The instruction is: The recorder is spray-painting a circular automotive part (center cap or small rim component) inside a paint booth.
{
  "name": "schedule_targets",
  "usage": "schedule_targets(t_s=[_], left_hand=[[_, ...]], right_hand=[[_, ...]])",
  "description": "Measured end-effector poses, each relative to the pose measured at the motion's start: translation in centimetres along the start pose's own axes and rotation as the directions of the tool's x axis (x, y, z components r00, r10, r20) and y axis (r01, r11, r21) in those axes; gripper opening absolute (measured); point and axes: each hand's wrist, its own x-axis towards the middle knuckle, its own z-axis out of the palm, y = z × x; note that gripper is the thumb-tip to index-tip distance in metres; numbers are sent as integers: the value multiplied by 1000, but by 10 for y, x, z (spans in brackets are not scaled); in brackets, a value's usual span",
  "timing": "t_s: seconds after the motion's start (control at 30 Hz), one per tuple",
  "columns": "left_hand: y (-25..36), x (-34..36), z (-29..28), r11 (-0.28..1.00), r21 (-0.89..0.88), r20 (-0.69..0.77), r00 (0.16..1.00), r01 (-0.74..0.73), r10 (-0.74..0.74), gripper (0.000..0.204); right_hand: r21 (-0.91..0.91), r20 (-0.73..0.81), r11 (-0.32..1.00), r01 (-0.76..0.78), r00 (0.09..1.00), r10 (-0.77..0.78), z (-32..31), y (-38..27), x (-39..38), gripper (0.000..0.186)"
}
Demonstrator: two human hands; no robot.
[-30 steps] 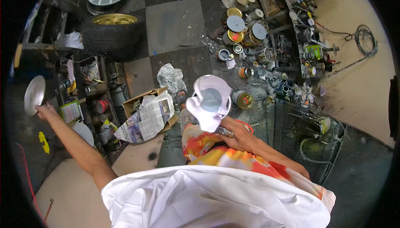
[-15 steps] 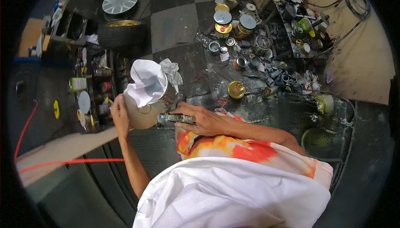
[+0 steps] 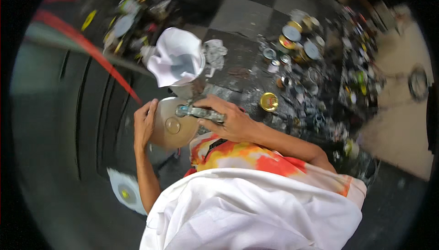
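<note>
My right hand (image 3: 233, 119) is closed round a metal spray gun (image 3: 201, 113), whose upright metal cup (image 3: 190, 87) stands beyond the fingers. A folded sheet of white paper (image 3: 169, 51) flares out of the cup's mouth, with grey inside the fold. My left hand (image 3: 144, 124) grips the left edge of a round tan piece (image 3: 169, 129) with a ring mark on its face. It is close beside the spray gun; whether it is a lid or a container's base I cannot tell.
Paint tins (image 3: 292, 35) and a gold-coloured can (image 3: 269, 102) stand on the dark, littered floor. A crumpled grey cloth (image 3: 215, 53) lies behind the cup. At left, a red line (image 3: 91, 49) crosses dark panels (image 3: 91, 126). A white piece with a yellow spot (image 3: 125, 188) lies lower left.
The view has swung left, shifting the floor things right and down. The round tan piece now shows its face beside the spray gun, lower than the cup. Both hands keep their grips.
</note>
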Motion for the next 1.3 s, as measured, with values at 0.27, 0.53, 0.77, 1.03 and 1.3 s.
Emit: schedule_targets(t_s=[0.27, 0.53, 0.77, 1.03, 1.3], left_hand=[[-166, -251, -183, 999, -33, -89, 995, 39, -42, 32], [-338, -467, -269, 813, -560, -619, 572, 158, -537, 47], [-397, -511, -277, 825, -471, -783, 284, 312, -554, 47], [-350, -527, -282, 842, 105, -891, 426, 529, -157, 25], [-361, -520, -238, 853, 313, -733, 678, 418, -63, 43]], right_hand=[[87, 425, 996, 32, 903, -66, 312, -99, -21, 36], [58, 556, 996, 71, 826, -91, 499, -129, -61, 36], [1, 677, 1000, 0, 736, -1, 559, -139, -79, 35], [-53, 648, 997, -63, 757, 82, 556, -151, -86, 33], [-27, 677, 999, -30, 735, 40, 587, -137, -60, 31]])
